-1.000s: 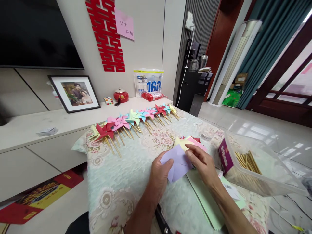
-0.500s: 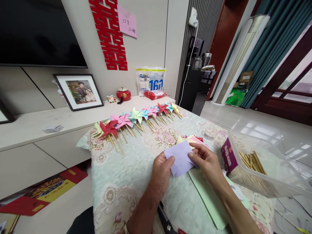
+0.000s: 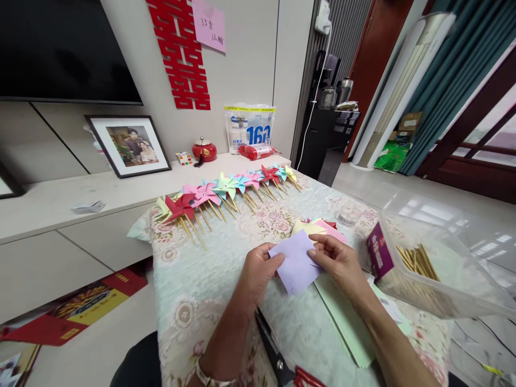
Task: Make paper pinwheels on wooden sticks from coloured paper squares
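A square of purple paper (image 3: 296, 264) with slits cut in from its corners is held above the table, between both hands. My left hand (image 3: 258, 271) pinches its left corner, thumb on top. On the opposite side my right hand (image 3: 336, 260) grips the right edge between thumb and fingers. Below my left wrist lies a pair of scissors (image 3: 278, 357) with red handles, partly covered by the forearm. Sheets of green paper (image 3: 342, 322) rest under my right forearm. Just beyond the purple square are yellow and pink paper pieces (image 3: 328, 231), partly hidden.
Finished paper pinwheels (image 3: 203, 196) on sticks line the far table edge. At the right stands a clear plastic box (image 3: 451, 295) holding thin sticks (image 3: 419, 262). A small round clear container (image 3: 349, 216) sits near the box. Behind the table runs a low cabinet (image 3: 48, 215).
The purple paper has turned slightly in my hands, and my left hand has shifted a little left. More of the scissors shows now. The view has tilted slightly.
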A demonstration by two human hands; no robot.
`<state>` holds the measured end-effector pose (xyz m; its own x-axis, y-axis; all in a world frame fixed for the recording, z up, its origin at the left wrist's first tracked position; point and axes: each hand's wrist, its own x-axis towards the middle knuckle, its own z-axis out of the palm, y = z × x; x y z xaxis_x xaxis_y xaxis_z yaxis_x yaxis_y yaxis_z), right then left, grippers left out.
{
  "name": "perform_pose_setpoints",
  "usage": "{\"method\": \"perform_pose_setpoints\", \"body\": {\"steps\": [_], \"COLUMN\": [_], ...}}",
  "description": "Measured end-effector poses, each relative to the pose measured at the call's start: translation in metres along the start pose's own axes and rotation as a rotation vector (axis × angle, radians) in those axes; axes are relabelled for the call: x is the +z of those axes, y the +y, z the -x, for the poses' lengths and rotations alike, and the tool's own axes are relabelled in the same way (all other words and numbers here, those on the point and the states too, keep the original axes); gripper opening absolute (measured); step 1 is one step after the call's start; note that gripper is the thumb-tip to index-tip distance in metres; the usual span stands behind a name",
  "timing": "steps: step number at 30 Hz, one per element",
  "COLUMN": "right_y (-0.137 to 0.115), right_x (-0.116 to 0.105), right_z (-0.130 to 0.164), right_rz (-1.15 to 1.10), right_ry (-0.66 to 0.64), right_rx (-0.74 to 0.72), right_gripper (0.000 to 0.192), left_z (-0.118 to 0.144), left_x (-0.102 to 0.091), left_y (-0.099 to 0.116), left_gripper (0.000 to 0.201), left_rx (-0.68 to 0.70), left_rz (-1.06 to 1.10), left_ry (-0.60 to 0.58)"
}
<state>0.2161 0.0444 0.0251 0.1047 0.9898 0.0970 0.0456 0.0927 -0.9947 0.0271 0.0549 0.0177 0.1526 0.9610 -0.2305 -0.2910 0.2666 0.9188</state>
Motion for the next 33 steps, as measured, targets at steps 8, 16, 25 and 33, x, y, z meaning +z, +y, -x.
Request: {"method": "perform_pose_setpoints", "body": {"steps": [8, 16, 25, 33], "right_y": [0.007, 0.004, -0.004, -0.004], "right_x": [0.002, 0.003, 0.003, -0.001], "right_z": [0.001, 0.004, 0.005, 0.004], "right_rz": [0.221, 0.331, 0.253, 0.479], "right_ry": [-0.079, -0.157, -0.252, -0.258], "right_rx": [-0.080, -0.044, 0.064, 0.023], "right_gripper": [0.033, 0.039, 0.057, 0.048], "left_z": [-0.002, -0.003, 0.000, 0.002], "left_x": [-0.027, -0.033, -0.025, -0.022], "left_y": [0.011, 0.011, 0.009, 0.010], "left_gripper": [0.012, 0.008, 0.012, 0.012], "left_rx": [-0.048, -0.064, -0.071, -0.101], "left_rz": [-0.332, -0.360, -0.350, -0.435], "left_ry": [-0.008, -0.015, -0.142, -0.195]}}
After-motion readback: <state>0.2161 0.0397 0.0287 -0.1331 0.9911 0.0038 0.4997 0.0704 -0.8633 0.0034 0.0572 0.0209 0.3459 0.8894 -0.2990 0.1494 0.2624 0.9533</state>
